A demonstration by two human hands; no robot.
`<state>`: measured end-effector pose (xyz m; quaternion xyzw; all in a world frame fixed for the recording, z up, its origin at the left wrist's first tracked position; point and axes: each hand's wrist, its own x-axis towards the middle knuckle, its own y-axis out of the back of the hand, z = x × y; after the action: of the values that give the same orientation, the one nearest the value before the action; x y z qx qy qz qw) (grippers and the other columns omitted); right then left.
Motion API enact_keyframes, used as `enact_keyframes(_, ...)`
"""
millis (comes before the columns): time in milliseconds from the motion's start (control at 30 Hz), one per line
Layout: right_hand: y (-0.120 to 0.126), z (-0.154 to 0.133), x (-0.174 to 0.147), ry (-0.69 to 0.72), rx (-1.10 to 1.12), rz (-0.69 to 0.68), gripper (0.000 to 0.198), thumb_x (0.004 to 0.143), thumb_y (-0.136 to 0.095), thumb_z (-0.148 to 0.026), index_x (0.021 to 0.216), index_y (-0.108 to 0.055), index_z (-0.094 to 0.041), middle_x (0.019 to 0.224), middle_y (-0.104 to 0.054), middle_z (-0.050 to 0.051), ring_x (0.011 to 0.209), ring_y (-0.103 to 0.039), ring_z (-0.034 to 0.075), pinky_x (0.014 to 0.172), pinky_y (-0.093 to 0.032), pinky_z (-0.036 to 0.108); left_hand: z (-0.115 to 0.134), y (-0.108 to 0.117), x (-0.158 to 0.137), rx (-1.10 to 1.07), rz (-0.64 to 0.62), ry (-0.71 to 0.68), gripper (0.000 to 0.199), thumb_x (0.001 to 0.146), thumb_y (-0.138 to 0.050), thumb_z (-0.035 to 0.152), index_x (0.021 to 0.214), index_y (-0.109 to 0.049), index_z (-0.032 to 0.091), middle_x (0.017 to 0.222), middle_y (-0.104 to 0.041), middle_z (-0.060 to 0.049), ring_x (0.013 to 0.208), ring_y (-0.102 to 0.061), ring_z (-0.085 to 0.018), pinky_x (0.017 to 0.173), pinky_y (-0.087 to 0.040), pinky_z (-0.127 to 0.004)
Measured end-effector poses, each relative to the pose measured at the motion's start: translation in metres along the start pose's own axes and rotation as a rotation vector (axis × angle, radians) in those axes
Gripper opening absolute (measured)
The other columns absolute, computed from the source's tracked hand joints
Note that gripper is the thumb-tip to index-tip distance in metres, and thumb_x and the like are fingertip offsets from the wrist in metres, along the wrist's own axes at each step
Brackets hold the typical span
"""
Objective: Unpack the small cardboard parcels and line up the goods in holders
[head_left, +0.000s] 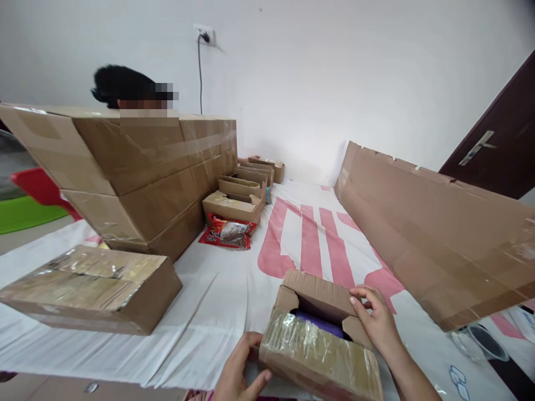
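Note:
A small cardboard box (321, 356) with shiny tape along its front flap lies close to me on the table. Its top is partly open, and something purple (320, 324) shows inside; what kind of thing it is stays hidden. My left hand (242, 367) grips the box's left end, thumb at the front and fingers curled behind the corner. Thumb and fingers of my right hand (376, 317) pinch the raised back flap (320, 289) at its right end.
A taped box (146, 289) lies at left before a wall of stacked cartons (154, 167). Several open boxes (234, 206) stand in a row by a red food packet (229, 231). A cardboard panel (430, 223) stands at right. Another person's head (129, 89) shows behind the cartons.

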<state>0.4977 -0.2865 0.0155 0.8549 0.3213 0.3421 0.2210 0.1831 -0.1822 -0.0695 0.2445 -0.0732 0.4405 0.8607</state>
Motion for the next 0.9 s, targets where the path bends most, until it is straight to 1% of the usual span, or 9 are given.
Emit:
enact_keyframes(167,0.025,-0.047,-0.019,0.3,-0.098,0.081,0.012,0.088,-0.057,-0.03,0.094,-0.066,-0.024,0.099,-0.064,0.007,0.096,-0.061,0.023,0.081,-0.053,0.037,-0.004,-0.002,-0.001,-0.002,-0.022,-0.007,0.035,0.08,-0.066,0.034,0.112,-0.057,0.022,0.099,-0.065,-0.006,0.087,-0.063,-0.023,0.076,-0.052,-0.031)
enact_keyframes(367,0.026,-0.089,-0.046,0.728,-0.098,-0.152,0.021,0.083,-0.06,-0.013,0.101,-0.064,-0.023,0.09,-0.07,0.004,0.085,-0.065,0.018,0.08,-0.054,0.03,-0.002,-0.003,-0.003,-0.003,-0.011,0.038,0.035,0.08,-0.066,0.031,0.112,-0.056,0.021,0.103,-0.065,-0.008,0.089,-0.063,-0.024,0.076,-0.052,-0.032)
enact_keyframes(467,0.021,-0.093,-0.049,0.77,-0.203,-0.274,0.035,0.082,-0.063,-0.02,0.117,-0.061,-0.022,0.102,-0.073,0.005,0.092,-0.067,0.02,0.082,-0.055,0.03,0.003,-0.002,-0.002,-0.031,-0.027,0.056,0.033,0.082,-0.064,0.034,0.111,-0.057,0.021,0.102,-0.065,-0.008,0.09,-0.063,-0.024,0.077,-0.052,-0.033)
enact_keyframes(567,0.02,-0.093,-0.045,0.684,-0.357,-0.346,0.056,0.079,-0.067,-0.039,0.13,-0.054,-0.019,0.112,-0.071,0.01,0.097,-0.068,0.026,0.08,-0.056,0.035,0.008,-0.003,-0.001,-0.031,-0.027,0.093,0.03,0.082,-0.063,0.035,0.109,-0.058,0.021,0.098,-0.065,-0.007,0.085,-0.063,-0.023,0.074,-0.053,-0.032)
enact_keyframes(633,0.021,-0.095,-0.043,0.62,-0.375,-0.371,0.055,0.076,-0.069,-0.045,0.122,-0.058,-0.018,0.102,-0.073,0.01,0.088,-0.069,0.026,0.073,-0.056,0.035,0.007,-0.004,-0.001,-0.019,-0.01,0.102,0.031,0.08,-0.065,0.033,0.107,-0.059,0.02,0.096,-0.066,-0.007,0.083,-0.063,-0.022,0.072,-0.053,-0.032)
enact_keyframes(667,0.022,-0.097,-0.041,0.618,-0.369,-0.358,0.046,0.076,-0.068,-0.044,0.114,-0.061,-0.018,0.093,-0.073,0.009,0.081,-0.068,0.025,0.068,-0.056,0.033,0.006,-0.004,-0.002,-0.013,-0.002,0.097,0.031,0.079,-0.066,0.032,0.107,-0.059,0.021,0.096,-0.066,-0.007,0.083,-0.063,-0.022,0.072,-0.054,-0.032)
enact_keyframes(767,0.02,-0.102,-0.039,0.794,-0.351,-0.215,0.007,0.082,-0.061,-0.026,0.086,-0.062,-0.021,0.07,-0.066,0.003,0.066,-0.061,0.019,0.061,-0.05,0.031,-0.001,-0.003,-0.007,0.017,0.052,0.035,0.034,0.081,-0.065,0.029,0.113,-0.057,0.022,0.101,-0.065,-0.008,0.085,-0.064,-0.022,0.073,-0.055,-0.033)
enact_keyframes(833,0.014,-0.104,-0.04,0.972,-0.342,-0.121,0.013,0.083,-0.053,-0.012,0.078,-0.06,-0.022,0.063,-0.063,0.0,0.063,-0.058,0.017,0.064,-0.048,0.03,-0.003,0.0,-0.009,0.062,0.13,-0.055,0.046,0.082,-0.065,0.029,0.126,-0.051,0.025,0.112,-0.062,-0.011,0.094,-0.064,-0.024,0.077,-0.056,-0.036)
enact_keyframes(900,0.009,-0.105,-0.043,1.061,-0.33,-0.059,0.025,0.083,-0.045,-0.004,0.075,-0.06,-0.022,0.061,-0.063,-0.001,0.064,-0.058,0.015,0.068,-0.048,0.029,0.001,0.005,-0.008,0.127,0.198,-0.163,0.065,0.079,-0.07,0.031,0.137,-0.041,0.028,0.131,-0.053,-0.015,0.112,-0.06,-0.031,0.086,-0.055,-0.042)
